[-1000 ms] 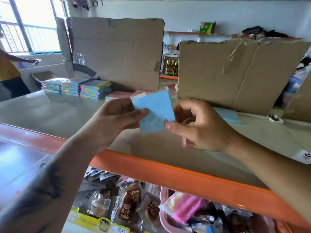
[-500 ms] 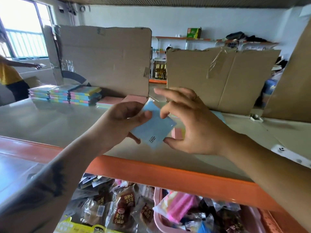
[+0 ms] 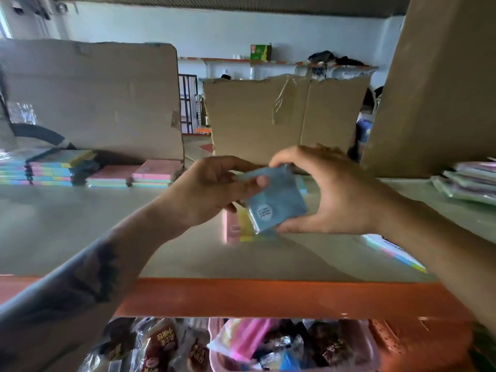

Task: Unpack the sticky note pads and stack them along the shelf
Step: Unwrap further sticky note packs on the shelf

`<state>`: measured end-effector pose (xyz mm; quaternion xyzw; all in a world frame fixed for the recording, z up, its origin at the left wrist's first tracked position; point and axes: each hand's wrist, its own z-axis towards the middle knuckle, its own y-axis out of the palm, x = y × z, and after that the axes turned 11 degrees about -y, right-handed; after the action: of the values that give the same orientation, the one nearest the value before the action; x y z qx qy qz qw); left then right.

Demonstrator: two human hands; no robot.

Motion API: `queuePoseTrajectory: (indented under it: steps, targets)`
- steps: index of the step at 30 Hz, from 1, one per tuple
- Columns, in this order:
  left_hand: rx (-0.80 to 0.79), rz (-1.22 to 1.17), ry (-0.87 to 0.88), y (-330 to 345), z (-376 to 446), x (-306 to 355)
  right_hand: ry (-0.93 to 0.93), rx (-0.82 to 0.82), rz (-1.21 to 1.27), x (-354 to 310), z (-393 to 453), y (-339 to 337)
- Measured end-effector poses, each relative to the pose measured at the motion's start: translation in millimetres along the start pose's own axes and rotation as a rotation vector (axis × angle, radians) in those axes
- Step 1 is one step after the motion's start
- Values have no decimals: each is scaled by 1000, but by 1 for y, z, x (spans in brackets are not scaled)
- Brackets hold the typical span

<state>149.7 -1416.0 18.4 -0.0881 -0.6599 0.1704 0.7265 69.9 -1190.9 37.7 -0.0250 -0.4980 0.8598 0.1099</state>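
Both hands hold a blue sticky note pad [image 3: 279,202] in clear wrap above the shelf top [image 3: 80,237]. My left hand [image 3: 214,189] pinches its upper left corner with the thumb on top. My right hand [image 3: 330,191] curls round its right side, thumb under the lower edge. Beneath the pad, a pink and yellow pad [image 3: 239,226] lies on the shelf. Stacks of multicoloured pads [image 3: 51,167] and pink-topped pads [image 3: 134,174] line the shelf's back left.
Upright cardboard sheets [image 3: 102,100] [image 3: 281,114] stand behind the shelf, with a taller box [image 3: 434,89] at right. Wrapped packs [image 3: 472,183] lie at far right, another pack [image 3: 394,251] under my right forearm. The orange shelf edge [image 3: 268,296] runs below; snack packets and a pink basket [image 3: 375,353] sit underneath.
The view has swung right and dropped. The blue pad has turned so its labelled face shows, and my right hand has closed round its right side from an open spread.
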Motion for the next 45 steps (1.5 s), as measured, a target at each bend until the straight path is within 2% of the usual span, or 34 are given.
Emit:
queuePoseTrajectory:
  steps: [2, 4, 6, 7, 9, 12, 15, 20, 41, 45]
  targets:
    - [33, 98, 9, 4, 6, -4, 125, 0, 81, 22, -4, -13]
    - [64, 339, 2, 7, 9, -14, 270, -45, 139, 54, -6, -21]
    - [18, 587, -31, 11, 9, -25, 410, -117, 180, 90, -9, -20]
    - [-28, 633, -47, 13, 8, -29, 462, -150, 186, 107, -12, -16]
    - [-102, 721, -51, 17, 7, -36, 530, -210, 182, 136, -17, -4]
    - [-93, 922, -1, 21, 5, -41, 588, -258, 248, 162, -27, 15]
    - [-76, 920, -11, 21, 5, -41, 604, -256, 325, 176, -38, 28]
    - [-54, 931, 0, 23, 6, -45, 593, -254, 322, 182, -44, 41]
    - [-77, 921, -21, 23, 4, -41, 596, -268, 378, 169, -33, 43]
    - [-91, 821, -46, 17, 3, -40, 620, -239, 368, 158, -29, 27]
